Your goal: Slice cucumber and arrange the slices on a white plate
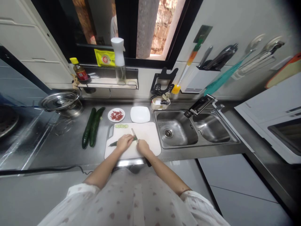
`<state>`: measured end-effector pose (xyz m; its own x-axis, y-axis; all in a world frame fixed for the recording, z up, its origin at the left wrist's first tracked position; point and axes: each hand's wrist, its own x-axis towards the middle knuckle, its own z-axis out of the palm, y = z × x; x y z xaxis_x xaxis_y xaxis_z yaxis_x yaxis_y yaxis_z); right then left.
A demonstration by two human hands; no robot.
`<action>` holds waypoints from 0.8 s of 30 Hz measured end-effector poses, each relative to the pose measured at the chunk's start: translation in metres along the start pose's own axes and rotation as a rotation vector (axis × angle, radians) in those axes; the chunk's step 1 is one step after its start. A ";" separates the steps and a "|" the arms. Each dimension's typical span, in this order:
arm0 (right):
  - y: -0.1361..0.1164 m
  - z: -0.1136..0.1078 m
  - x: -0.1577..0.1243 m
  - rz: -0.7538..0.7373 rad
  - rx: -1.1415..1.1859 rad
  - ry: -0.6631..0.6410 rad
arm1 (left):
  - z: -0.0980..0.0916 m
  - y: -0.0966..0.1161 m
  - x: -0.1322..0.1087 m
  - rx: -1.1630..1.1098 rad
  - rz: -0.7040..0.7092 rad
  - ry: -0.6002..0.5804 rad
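Fingers of the left hand [124, 142] curl down over a cut cucumber [113, 144], pressing it to the cutting board [151, 133], while those of the right hand [143, 147] are wrapped around a knife [133, 132]. Blade and cucumber meet, or nearly so, at the cucumber's right end; the exact contact is too small to tell. Its dark, tapered end pokes out past the left hand, toward the board's handle side.

This cucumber should be light and firm, crisp enough to snap if bent hard, with a skin likely to turn slick once juice gets on it. Being round, it could roll, so the best hold seems to be from above, fingertips tucked back from the blade, pressure straight down. The knife looks slim and light, best gripped well back on its handle.

Near the board's far edge lies an overlapping row of pale slices [121, 126]; these are probably wet and flimsy, better slid up together than pinched singly. Beyond the board stand a round plate [109, 115] of chopped red bits [116, 115] and a square plate [140, 114]. Two whole cucumbers [88, 128] lie to the left, heavier pieces best lifted around the middle. Right of the board is a double sink [185, 145].
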<state>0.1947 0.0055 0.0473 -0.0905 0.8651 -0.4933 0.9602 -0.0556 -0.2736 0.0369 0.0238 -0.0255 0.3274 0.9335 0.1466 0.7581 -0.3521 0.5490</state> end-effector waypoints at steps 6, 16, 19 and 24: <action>-0.004 -0.002 0.005 -0.008 0.015 0.017 | 0.000 -0.001 0.000 0.002 -0.004 -0.007; 0.012 0.014 -0.013 -0.006 -0.027 0.001 | -0.001 0.000 0.001 -0.005 -0.009 -0.002; 0.013 0.015 -0.015 -0.013 -0.040 -0.009 | -0.002 0.001 0.001 -0.001 -0.008 -0.003; 0.009 0.014 -0.008 0.006 -0.020 -0.008 | -0.002 0.001 0.000 0.008 -0.021 -0.010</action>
<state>0.2006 -0.0094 0.0370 -0.0871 0.8606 -0.5019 0.9659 -0.0503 -0.2539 0.0366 0.0240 -0.0230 0.3169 0.9400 0.1263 0.7694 -0.3326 0.5454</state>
